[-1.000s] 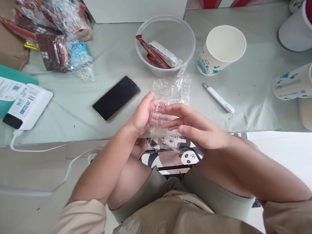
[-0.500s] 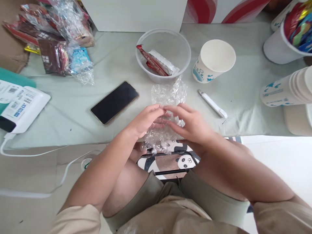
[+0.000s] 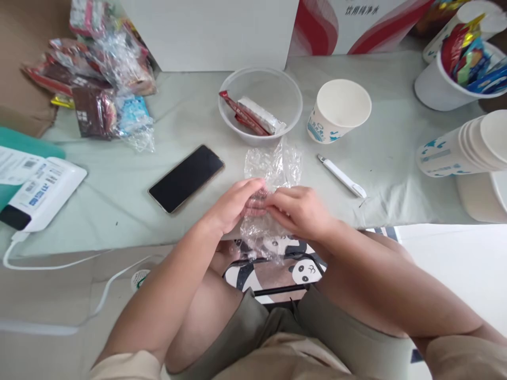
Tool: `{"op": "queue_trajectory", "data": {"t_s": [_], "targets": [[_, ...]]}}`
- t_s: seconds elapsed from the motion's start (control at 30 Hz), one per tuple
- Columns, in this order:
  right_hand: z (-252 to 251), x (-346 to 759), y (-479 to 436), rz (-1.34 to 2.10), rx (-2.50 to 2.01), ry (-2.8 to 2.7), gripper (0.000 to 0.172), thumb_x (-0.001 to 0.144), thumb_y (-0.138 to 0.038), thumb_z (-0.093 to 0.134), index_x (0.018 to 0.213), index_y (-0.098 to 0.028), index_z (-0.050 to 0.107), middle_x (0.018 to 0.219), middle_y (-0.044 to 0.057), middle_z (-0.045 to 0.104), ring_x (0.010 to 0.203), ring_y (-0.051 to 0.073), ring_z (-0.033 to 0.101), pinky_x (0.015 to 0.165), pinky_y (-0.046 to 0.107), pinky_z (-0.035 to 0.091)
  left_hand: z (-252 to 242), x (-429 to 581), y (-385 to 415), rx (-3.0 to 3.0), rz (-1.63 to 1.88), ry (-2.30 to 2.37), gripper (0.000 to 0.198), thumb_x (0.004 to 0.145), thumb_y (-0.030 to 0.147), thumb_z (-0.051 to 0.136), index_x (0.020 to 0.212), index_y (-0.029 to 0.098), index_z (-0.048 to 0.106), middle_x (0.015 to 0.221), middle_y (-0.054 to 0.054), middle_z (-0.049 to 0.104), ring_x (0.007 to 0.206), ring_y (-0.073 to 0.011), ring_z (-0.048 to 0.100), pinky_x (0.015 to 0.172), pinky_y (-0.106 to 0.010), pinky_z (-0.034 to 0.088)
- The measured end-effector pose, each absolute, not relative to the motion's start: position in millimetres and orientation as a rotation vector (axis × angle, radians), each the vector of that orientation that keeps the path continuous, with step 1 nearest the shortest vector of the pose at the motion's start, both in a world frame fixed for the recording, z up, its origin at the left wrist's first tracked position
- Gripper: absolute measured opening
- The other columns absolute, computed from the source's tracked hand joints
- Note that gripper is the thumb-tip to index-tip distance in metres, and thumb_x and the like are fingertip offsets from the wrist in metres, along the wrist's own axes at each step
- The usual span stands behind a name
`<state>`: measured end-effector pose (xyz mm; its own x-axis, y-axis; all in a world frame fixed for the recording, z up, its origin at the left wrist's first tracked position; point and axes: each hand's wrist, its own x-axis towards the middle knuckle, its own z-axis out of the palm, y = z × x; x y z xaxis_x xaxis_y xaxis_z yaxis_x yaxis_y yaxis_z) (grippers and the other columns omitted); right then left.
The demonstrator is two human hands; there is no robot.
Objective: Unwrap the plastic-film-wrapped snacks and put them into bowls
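Note:
A crumpled clear plastic bag lies at the table's front edge, its lower end hanging over my lap. My left hand is curled around the bag's left side, thumb on top, with fingers showing through the film. From the right, my right hand pinches the plastic between thumb and fingertips, close to the left fingers. Just behind the bag stands a clear plastic bowl with several red and white wrapped sticks inside. Whether anything small sits within the film between my hands is unclear.
A phone lies left of my hands. A white utility knife and a paper cup are to the right. Stacked cups stand farther right, packaged snacks back left, and a white cabled device at left.
My right fingers, spread apart before, have closed onto the plastic. Both hands sit slightly lower in view, and the whole scene has shifted down a little as the camera tilted.

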<state>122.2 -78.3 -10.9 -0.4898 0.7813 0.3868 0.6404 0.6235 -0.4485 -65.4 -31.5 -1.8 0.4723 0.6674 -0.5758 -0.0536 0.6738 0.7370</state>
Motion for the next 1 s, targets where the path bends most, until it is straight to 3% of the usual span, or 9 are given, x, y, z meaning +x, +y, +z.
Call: {"op": "queue_trajectory", "data": {"t_s": [0.1,0.2,0.33,0.43,0.53,0.67,0.8,0.87,1.0], "targets": [[-6.7,125.6,-78.9,0.446,-1.019,-2.236,0.018,0.102,-0.02,0.05,0.095,-0.02,0.067,0.078,0.001,0.071,0.065,0.011,0.061,0.062,0.025,0.043,-0.7,-64.9,-31.9,0.784,0.46,1.015,0.042,0.071,0.046,0.09,0.078,0.018,0.06,0.079,0.002,0.066,0.074,-0.0115,0.067,0.069,-0.022,0.055],[-3.3,138.6,-74.0,0.537,-1.393,-1.878,0.005,0.096,-0.022,0.059,0.099,-0.021,0.062,0.066,-0.005,0.059,0.058,0.01,0.055,0.06,0.024,0.043,1.0,-64.4,-32.1,0.759,0.515,1.017,0.036,0.067,0.034,0.091,0.073,0.017,0.06,0.094,-0.003,0.074,0.087,-0.0154,0.073,0.076,-0.025,0.059],[-8.8,159.9,-66.4,0.79,-1.649,-1.366,0.045,0.094,-0.04,0.064,0.133,-0.023,0.05,0.078,-0.005,0.061,0.064,0.014,0.06,0.063,0.028,0.05,5.5,-66.7,-33.4,0.741,0.706,0.833,0.03,0.07,0.028,0.083,0.065,0.016,0.056,0.127,-0.009,0.075,0.099,-0.0202,0.077,0.082,-0.031,0.065],[-12.9,164.8,-69.9,1.165,-1.431,-1.323,0.073,0.101,-0.051,0.054,0.161,-0.026,0.02,0.09,0.001,0.073,0.073,0.02,0.072,0.067,0.035,0.058,6.2,-69.7,-35.4,0.845,0.771,0.769,0.035,0.069,0.026,0.079,0.06,0.017,0.047,0.127,-0.007,0.076,0.099,-0.0228,0.079,0.082,-0.035,0.067],[-5.0,159.1,-80.0,1.225,-1.281,-1.407,0.084,0.103,-0.049,0.055,0.168,-0.029,0.005,0.08,-0.001,0.072,0.071,0.022,0.074,0.07,0.039,0.061,4.3,-69.9,-38.0,1.0,0.782,0.755,0.038,0.072,0.024,0.077,0.062,0.018,0.041,0.125,-0.007,0.078,0.104,-0.0246,0.08,0.085,-0.035,0.067],[12.4,150.9,-90.5,0.99,-1.322,-1.43,0.063,0.103,-0.039,0.059,0.16,-0.03,0.033,0.074,-0.002,0.068,0.07,0.02,0.072,0.075,0.04,0.063,3.6,-63.6,-42.3,1.015,0.819,0.937,0.042,0.08,0.03,0.073,0.07,0.022,0.033,0.093,-0.004,0.082,0.079,-0.0181,0.081,0.066,-0.026,0.062],[15.6,154.5,-91.5,0.773,-1.352,-1.361,0.022,0.106,-0.037,0.052,0.123,-0.029,0.064,0.073,-0.001,0.064,0.067,0.018,0.067,0.072,0.039,0.06,4.1,-58.6,-47.7,1.093,0.961,1.079,0.036,0.085,0.027,0.072,0.092,0.027,0.037,0.083,0.005,0.078,0.067,-0.0133,0.077,0.066,-0.026,0.061],[13.6,159.5,-90.5,0.716,-1.349,-1.41,0.023,0.107,-0.038,0.05,0.115,-0.027,0.068,0.078,0.001,0.066,0.073,0.018,0.067,0.075,0.039,0.06,3.1,-59.1,-49.4,1.245,1.027,1.049,0.034,0.087,0.024,0.072,0.103,0.028,0.042,0.087,0.006,0.077,0.075,-0.0132,0.078,0.077,-0.029,0.063],[8.1,167.0,-87.1,0.59,-1.319,-1.763,0.041,0.092,-0.035,0.071,0.132,-0.028,0.067,0.092,0.004,0.066,0.085,0.02,0.066,0.081,0.04,0.06,0.2,-62.7,-46.8,1.74,1.041,1.033,0.022,0.087,0.018,0.068,0.107,0.026,0.063,0.096,0.0,0.073,0.087,-0.015,0.072,0.085,-0.032,0.06]]}}
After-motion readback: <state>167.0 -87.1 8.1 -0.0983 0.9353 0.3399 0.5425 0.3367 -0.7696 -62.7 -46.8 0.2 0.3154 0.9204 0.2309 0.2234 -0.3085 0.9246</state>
